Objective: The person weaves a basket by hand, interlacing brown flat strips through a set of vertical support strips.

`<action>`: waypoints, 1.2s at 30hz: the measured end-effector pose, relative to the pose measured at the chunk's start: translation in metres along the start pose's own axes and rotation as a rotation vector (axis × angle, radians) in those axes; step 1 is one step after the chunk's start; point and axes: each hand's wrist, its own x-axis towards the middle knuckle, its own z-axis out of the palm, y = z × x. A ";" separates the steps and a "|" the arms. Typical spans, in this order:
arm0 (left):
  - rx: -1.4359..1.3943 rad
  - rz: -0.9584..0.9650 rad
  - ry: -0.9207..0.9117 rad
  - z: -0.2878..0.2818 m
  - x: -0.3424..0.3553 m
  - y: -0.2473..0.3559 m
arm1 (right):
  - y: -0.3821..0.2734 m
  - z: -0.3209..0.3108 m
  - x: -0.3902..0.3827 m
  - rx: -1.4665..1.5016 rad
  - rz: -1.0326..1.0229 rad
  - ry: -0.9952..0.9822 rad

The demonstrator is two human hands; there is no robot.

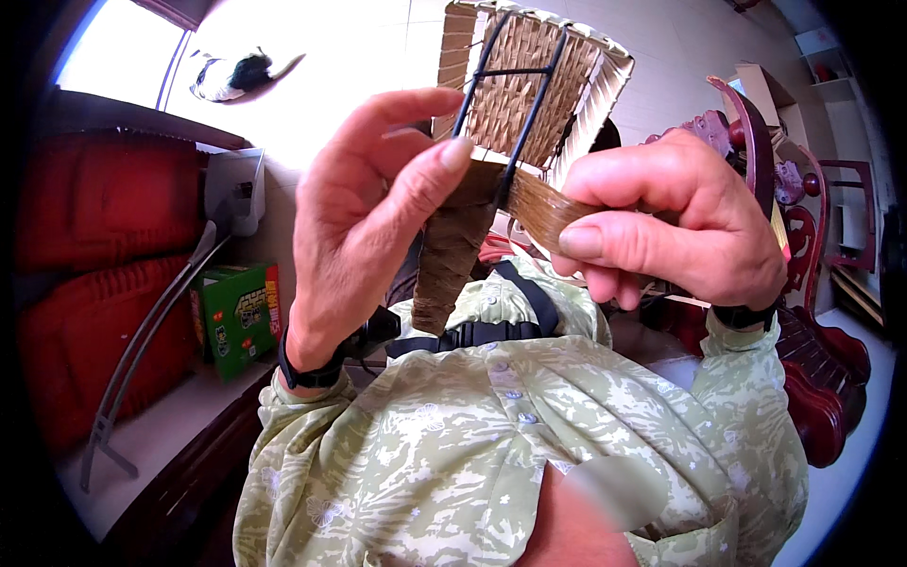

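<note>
A pale woven basket (539, 90) with a black frame is raised in front of my chest, its far end pointing away from me. From its near end a flat brown wrapped piece (444, 265) slants down toward my shirt. My left hand (364, 203) is at the near left corner, the thumb against the frame and brown piece, the index finger reaching along the basket's side; its other fingers are mostly hidden. A shiny brown strip (537, 210) runs from the black frame to my right hand (675, 222), which pinches it between thumb and bent index finger.
At left are red padded cushions (104, 198), a green box (236, 317) and a grey metal stand (156, 354). A black-and-white shape, apparently a cat (231, 76), is on the floor farther off. Carved dark red wooden furniture (817, 369) stands at right.
</note>
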 end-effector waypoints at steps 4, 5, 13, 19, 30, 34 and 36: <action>0.439 0.303 -0.117 -0.015 -0.002 0.010 | -0.013 0.003 0.003 0.054 0.040 -0.012; 0.578 0.411 -0.207 -0.018 0.000 0.012 | -0.016 0.005 0.003 0.084 0.052 0.008; 0.812 0.686 0.091 -0.003 0.004 -0.006 | -0.006 0.032 0.008 0.019 -0.346 0.410; 0.199 0.360 0.007 -0.014 0.012 -0.016 | 0.067 0.076 0.011 -0.612 -1.070 0.730; 0.134 0.202 -0.087 -0.018 0.028 0.005 | 0.090 0.057 0.061 0.262 -0.541 0.678; 0.220 0.132 -0.090 -0.022 0.042 0.010 | 0.063 0.053 0.069 0.426 -0.514 0.621; 0.329 0.139 -0.031 -0.021 0.047 0.009 | 0.058 0.054 0.071 0.503 -0.456 0.622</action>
